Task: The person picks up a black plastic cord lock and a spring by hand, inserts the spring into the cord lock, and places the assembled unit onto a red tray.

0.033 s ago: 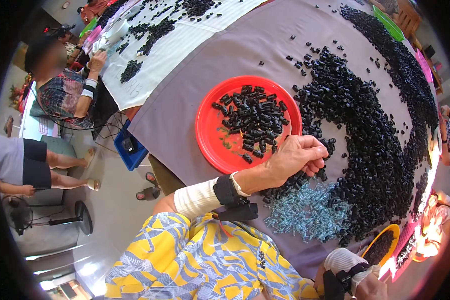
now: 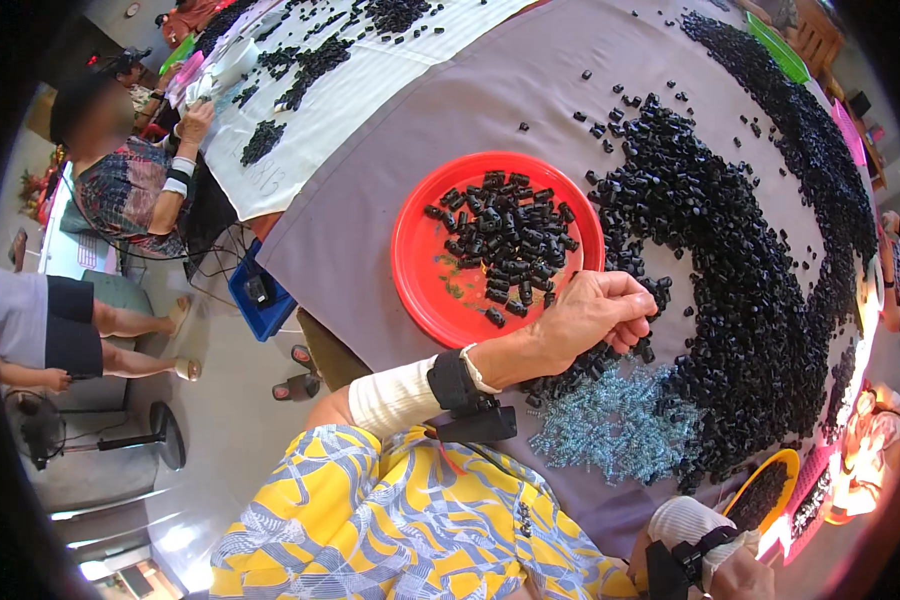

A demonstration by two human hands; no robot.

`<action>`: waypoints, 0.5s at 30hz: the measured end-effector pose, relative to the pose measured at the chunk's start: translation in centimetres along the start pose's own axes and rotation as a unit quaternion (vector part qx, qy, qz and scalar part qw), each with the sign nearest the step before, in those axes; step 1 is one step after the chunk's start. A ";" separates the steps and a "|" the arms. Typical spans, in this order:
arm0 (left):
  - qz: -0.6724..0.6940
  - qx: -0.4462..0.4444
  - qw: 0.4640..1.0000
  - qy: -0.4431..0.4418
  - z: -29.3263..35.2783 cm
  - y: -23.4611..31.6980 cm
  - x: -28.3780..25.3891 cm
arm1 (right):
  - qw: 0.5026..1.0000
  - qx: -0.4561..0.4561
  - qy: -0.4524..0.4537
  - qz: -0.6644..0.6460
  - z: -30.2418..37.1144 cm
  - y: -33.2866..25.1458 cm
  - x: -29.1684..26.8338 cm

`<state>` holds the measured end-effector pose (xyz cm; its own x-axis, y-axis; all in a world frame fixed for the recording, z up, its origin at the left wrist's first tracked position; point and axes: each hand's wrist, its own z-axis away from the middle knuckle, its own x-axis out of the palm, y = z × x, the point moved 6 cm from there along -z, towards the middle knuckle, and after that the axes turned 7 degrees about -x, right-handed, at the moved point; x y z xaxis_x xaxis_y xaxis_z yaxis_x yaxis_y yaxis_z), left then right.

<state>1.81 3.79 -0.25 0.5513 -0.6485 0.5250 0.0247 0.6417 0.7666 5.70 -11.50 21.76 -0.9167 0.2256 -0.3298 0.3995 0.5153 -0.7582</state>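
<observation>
Over the grey cloth my left hand (image 2: 592,318) is closed in a pinch, just past the right rim of a round red tray (image 2: 410,300). What its fingers hold, if anything, is hidden; small black plastic parts lie right by the fingertips. Inside the tray is a heap of black cylindrical pieces (image 2: 510,225). Nearer to me lies a pile of small pale-blue coil springs (image 2: 615,425). My right hand (image 2: 742,578) is low at the bottom edge, close to the table's near side, its fingers out of sight.
A large curved heap of black parts (image 2: 760,330) spreads across the right of the table. A yellow basin (image 2: 788,500) stands at the near right. Across a white cloth (image 2: 350,110) at left sits another person (image 2: 130,190). A blue crate (image 2: 260,290) and fan (image 2: 168,437) are on the floor.
</observation>
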 end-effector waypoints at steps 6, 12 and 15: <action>-0.014 0.003 1.000 0.005 0.0 0.2 0.2 | 0.997 -0.061 -0.038 -0.024 -0.3 0.1 -0.3; 0.004 0.009 1.000 -0.007 0.0 0.3 0.6 | 0.988 -0.127 -0.075 -0.049 -0.5 0.0 -0.7; -0.003 0.006 1.000 -0.007 -0.1 0.4 0.7 | 0.981 -0.160 -0.093 -0.061 -0.6 0.0 -0.8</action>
<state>2.31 3.62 0.45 0.5386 -0.6578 0.5265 0.0182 0.6338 0.7733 6.46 -11.21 22.38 -0.9302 0.0060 -0.3671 0.2390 0.7688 -0.5932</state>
